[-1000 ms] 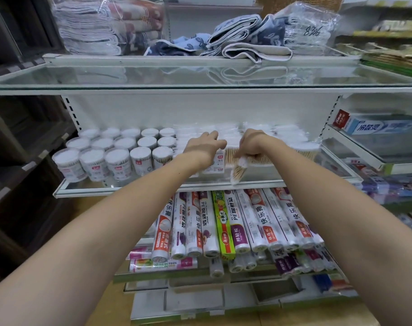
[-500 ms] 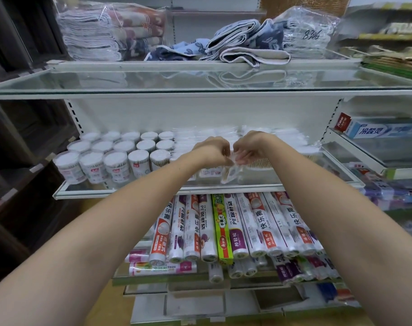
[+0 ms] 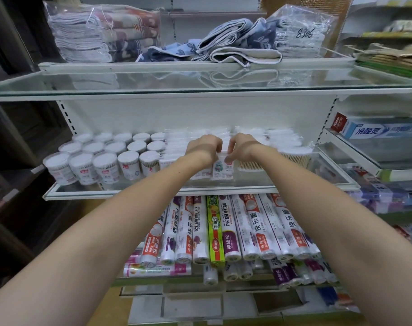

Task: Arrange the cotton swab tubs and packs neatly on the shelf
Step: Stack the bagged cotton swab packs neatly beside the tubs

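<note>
tubs (image 3: 120, 158): about fifteen, white-capped, three rows | your left hand (image 3: 203, 148) and right hand (image 3: 241, 147) each pinch a clear swab pack (image 3: 223, 169)

We note bare glass at the shelf (image 3: 327, 177) right front; tubs (image 3: 106, 163) crowd the left, packs (image 3: 223, 170) fill the middle.

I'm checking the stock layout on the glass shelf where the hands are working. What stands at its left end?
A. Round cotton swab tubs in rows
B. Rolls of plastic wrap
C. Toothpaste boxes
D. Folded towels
A: the round cotton swab tubs stand in rows at the left end of the glass shelf, to the left of the left hand and right hand.
</note>
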Motion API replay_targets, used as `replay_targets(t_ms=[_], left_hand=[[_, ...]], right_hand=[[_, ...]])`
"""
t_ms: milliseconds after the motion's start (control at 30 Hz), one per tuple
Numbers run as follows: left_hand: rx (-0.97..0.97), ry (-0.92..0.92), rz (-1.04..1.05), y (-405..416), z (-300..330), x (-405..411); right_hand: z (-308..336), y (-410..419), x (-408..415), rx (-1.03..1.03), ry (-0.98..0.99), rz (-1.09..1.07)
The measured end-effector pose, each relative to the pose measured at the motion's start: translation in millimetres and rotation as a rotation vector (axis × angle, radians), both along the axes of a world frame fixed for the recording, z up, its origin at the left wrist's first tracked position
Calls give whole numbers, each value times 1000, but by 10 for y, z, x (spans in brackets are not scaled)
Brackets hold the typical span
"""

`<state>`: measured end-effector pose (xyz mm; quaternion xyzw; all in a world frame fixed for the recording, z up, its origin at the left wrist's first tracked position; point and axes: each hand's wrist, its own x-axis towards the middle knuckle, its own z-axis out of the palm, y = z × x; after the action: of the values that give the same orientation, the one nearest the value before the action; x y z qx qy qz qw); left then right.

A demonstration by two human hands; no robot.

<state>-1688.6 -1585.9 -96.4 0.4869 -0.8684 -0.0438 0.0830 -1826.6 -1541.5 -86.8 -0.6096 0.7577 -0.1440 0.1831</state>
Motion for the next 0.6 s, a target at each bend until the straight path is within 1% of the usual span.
replay_targets(t_ms=[67,133,200,267,333,400,467,600], left_hand=[[-26,-20,22,3,-15,-29],[-35,-25,33,18,-10,-51],[-19,-10,18,38,-6,-68],[31,41,-24,75,17,-97],[60,83,-68,124,53,-149],[59,82,-96,167,71,-208],[45,50,-84,196,60,-251],[-21,-36,-30,222,-22,-289]], right_hand=[[-38,-19,-16,-30,15,19],[-31,-31,-75,-87,-10,17],[23,-19,-170,-195,-12,-38],[84,4,-277,-255,27,-106],[91,20,-375,-225,82,-112],[52,42,-421,-140,102,-74],[-2,56,-429,-85,105,-36],[-38,93,-387,-71,176,7]])
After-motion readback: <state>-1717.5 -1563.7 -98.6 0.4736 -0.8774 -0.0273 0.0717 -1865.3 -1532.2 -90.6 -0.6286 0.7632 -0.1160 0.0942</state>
